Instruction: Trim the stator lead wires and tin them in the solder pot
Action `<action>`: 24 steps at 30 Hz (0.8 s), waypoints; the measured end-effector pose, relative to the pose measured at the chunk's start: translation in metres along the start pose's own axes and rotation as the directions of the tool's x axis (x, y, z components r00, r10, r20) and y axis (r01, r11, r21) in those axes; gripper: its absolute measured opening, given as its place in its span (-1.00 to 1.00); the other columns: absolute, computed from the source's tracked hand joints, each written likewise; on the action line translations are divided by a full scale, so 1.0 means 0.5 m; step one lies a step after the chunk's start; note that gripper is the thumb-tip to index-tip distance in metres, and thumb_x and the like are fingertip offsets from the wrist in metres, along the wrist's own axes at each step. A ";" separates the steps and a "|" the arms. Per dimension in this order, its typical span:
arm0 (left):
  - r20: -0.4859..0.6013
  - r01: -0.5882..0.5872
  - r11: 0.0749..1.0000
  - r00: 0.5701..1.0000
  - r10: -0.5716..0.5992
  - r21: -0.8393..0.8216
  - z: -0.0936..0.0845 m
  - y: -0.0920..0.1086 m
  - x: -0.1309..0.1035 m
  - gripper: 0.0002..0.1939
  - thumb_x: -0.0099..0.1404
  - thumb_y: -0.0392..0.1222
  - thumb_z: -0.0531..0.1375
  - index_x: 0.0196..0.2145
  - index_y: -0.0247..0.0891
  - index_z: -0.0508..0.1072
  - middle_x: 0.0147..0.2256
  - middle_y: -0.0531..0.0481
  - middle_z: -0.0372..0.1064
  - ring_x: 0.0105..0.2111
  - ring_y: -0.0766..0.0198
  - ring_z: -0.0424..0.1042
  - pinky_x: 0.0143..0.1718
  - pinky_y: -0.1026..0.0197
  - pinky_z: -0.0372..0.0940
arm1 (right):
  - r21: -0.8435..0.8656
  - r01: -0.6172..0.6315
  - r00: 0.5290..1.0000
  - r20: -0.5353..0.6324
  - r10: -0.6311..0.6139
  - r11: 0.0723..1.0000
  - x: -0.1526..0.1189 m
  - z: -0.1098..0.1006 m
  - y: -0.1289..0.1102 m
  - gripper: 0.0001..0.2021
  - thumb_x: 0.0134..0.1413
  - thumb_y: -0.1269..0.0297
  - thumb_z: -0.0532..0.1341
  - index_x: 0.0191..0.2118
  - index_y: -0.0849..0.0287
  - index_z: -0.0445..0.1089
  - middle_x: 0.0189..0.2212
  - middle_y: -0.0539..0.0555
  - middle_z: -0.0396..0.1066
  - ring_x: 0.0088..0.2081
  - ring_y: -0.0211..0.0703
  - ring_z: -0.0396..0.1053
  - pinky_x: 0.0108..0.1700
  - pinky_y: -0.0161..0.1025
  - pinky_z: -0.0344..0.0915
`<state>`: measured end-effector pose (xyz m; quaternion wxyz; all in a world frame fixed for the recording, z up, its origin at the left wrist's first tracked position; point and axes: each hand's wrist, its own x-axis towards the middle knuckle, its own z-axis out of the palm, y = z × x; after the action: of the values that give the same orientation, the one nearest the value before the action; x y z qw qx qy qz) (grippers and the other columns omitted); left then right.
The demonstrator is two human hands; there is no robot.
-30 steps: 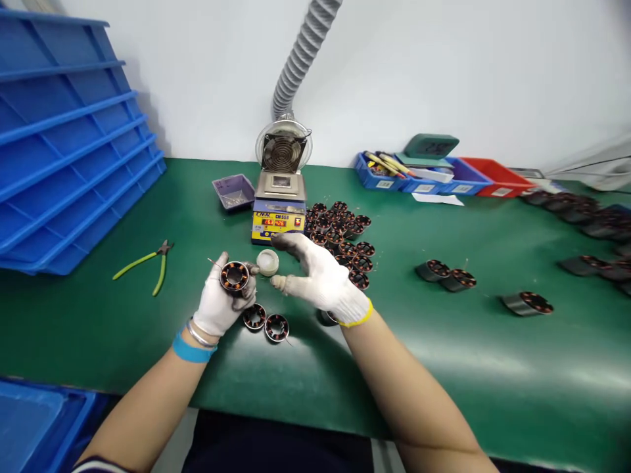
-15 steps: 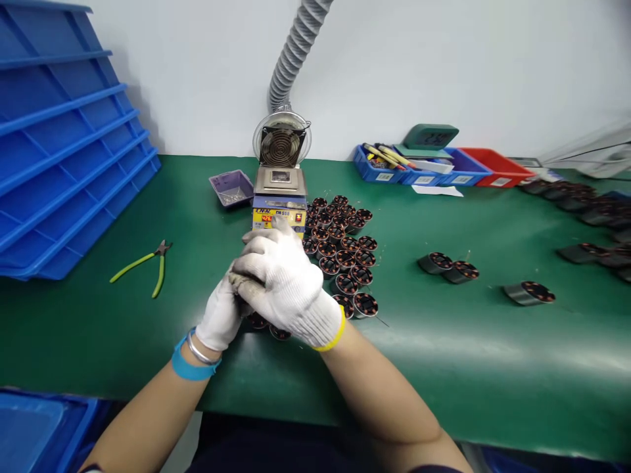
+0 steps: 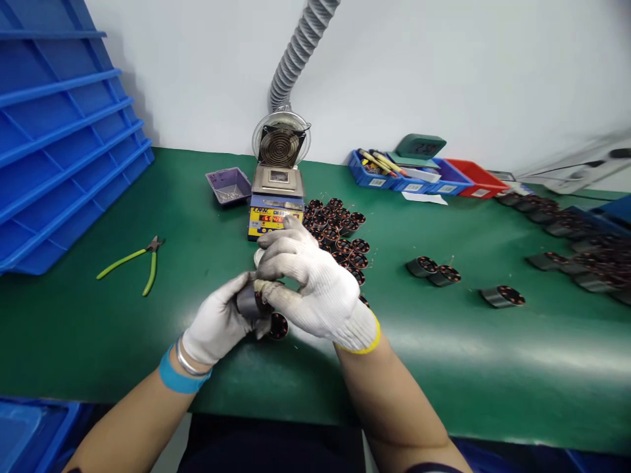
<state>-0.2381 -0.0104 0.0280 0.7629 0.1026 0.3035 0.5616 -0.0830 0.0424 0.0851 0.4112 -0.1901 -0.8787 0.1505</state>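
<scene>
In the head view, my left hand (image 3: 217, 322), in a white glove, is wrapped around a motor stator (image 3: 250, 302) with a grey metal shell, tilted to the right. My right hand (image 3: 305, 282), also gloved, is bent over the stator's right side, thumb and fingertips closed at its upper edge. What those fingertips grip is too small to make out. Another stator (image 3: 279, 326), dark with copper spots, stands on the table just below. A cluster of similar stators (image 3: 335, 223) is partly hidden behind my right hand. Beyond it sits a solder pot (image 3: 275, 213) with a red digit display.
Green-handled cutters (image 3: 150, 263) lie open at left, beside stacked blue crates (image 3: 73, 131). A purple tray (image 3: 229, 186) adjoins the solder pot, under a fan (image 3: 280, 146) and grey hose (image 3: 300, 56). Small bins (image 3: 419, 180) line the back; more stators (image 3: 503, 297) stand at right.
My hands have come apart slightly: the left moved down and left, the right shifted right. The stator in my left hand, covered before, now shows. The view has turned a little to the right.
</scene>
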 end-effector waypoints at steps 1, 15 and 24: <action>-0.002 -0.065 0.997 0.998 0.065 -0.044 -0.002 0.006 0.000 -0.92 0.24 -0.29 0.18 -0.41 -0.26 0.46 -0.38 -0.03 0.49 -0.33 0.21 0.51 -0.19 0.13 0.48 | -0.009 -0.006 1.000 -0.007 0.006 1.000 -0.001 -0.002 0.001 -0.93 0.16 0.33 0.24 -0.35 0.09 0.43 -0.34 0.02 0.51 0.03 -0.01 0.43 0.23 0.12 0.19; 0.099 -0.108 0.982 0.991 0.093 0.156 -0.012 -0.011 -0.010 -0.62 0.11 0.03 0.42 -0.22 -0.28 0.53 -0.41 -0.01 0.53 -0.58 0.30 0.44 -0.55 0.29 0.34 | 0.273 -0.156 0.953 -0.211 0.218 0.949 -0.007 -0.009 0.010 -0.89 0.11 0.40 0.25 -0.42 0.10 0.40 -0.38 0.03 0.45 -0.06 -0.03 0.47 0.11 0.06 0.39; 0.295 0.168 0.956 0.926 -0.237 0.240 -0.019 0.015 -0.002 -0.27 0.32 0.40 -0.03 -0.30 -0.38 0.55 -0.81 0.09 0.11 -0.85 0.44 -0.08 -0.75 0.33 -0.07 | 0.361 -0.328 0.941 0.047 0.335 0.873 -0.062 -0.043 0.051 -0.62 0.13 0.25 0.29 0.09 0.05 0.39 0.05 0.11 0.47 0.11 0.00 0.43 0.20 0.05 0.37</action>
<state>-0.2497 -0.0103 0.0248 0.8410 0.2403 0.2422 0.4199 -0.0425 0.0530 0.0668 0.4148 -0.2596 -0.7863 0.3771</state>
